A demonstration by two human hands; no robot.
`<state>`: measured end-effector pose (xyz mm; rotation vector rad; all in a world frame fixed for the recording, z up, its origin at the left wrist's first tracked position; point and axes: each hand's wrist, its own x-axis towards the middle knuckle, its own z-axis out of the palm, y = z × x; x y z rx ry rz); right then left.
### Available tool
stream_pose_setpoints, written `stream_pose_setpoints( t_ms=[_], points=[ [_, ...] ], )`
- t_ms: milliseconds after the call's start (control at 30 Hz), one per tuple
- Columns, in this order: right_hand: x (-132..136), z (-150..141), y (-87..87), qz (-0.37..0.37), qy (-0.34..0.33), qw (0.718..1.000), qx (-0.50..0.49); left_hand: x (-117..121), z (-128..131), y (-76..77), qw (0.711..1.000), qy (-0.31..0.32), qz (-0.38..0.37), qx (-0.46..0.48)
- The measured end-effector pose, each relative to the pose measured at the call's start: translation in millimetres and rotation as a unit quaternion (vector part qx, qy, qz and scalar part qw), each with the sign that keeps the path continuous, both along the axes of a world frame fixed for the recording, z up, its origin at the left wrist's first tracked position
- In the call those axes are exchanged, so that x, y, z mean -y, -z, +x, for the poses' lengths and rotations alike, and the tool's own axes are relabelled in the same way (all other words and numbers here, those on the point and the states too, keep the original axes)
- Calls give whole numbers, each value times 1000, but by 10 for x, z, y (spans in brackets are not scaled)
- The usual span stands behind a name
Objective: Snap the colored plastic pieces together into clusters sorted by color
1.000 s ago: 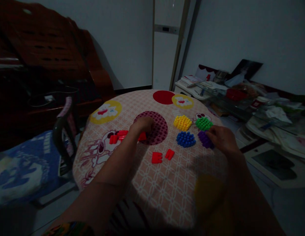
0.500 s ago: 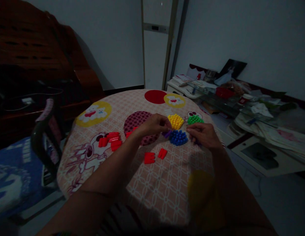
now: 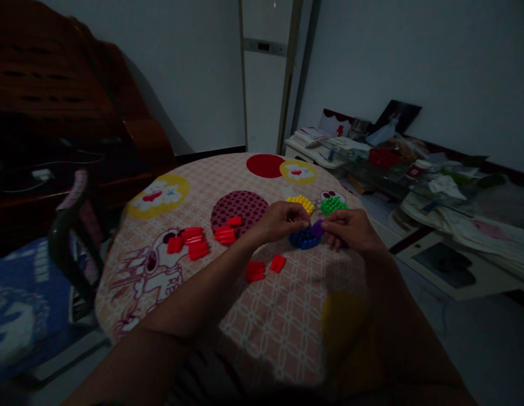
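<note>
My left hand reaches in over the table, its thumb and fingers pinched together; whatever may be between the tips is hard to see. Facing it, my right hand has its thumb and fingers closed on a small purple plastic piece. Both sets of fingertips nearly meet above a cluster of blue plastic pieces, which they partly cover. Just behind my left fingers is a yellow cluster, and a green cluster lies beyond my right hand.
Several red plastic pieces lie left of my left arm, with more red pieces nearer me. A patterned cloth covers the round table. A chair stands at the left; a cluttered glass-topped cabinet runs along the right.
My left hand has moved right, toward my right hand. The purple colour seen at my left fingertips before now shows at my right fingertips, over the blue cluster.
</note>
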<state>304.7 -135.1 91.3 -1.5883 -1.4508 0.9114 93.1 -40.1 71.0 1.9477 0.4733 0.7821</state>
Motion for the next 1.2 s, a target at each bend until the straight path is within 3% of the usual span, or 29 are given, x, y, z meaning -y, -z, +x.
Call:
stream_pose_setpoints(
  t_ms=[100, 167, 267, 367, 533, 833, 1200],
  points=[
    [78, 325, -144, 29, 142, 987, 70, -18, -47, -75, 1000, -7, 1, -2],
    [122, 530, -199, 5, 213, 962, 169, -34, -72, -103, 1000, -9, -2, -11],
    [140, 718, -189, -72, 234, 919, 309, -46, -81, -106, 1000, -4, -8, -15],
    [97, 736, -123, -140, 207, 902, 351, -48, -72, -95, 1000, 6, -13, -15],
    [28, 656, -47, -233, 191, 910, 287, -59, -81, -98, 999, 17, -23, -15],
    [49, 832, 120, -256, 177, 943, 117, -96, -116, -84, 1000, 20, -10, -15],
    [16, 1020, 274, -280, 143, 941, 125, -85, -133, -103, 999, 24, -19, -26]
  ],
)
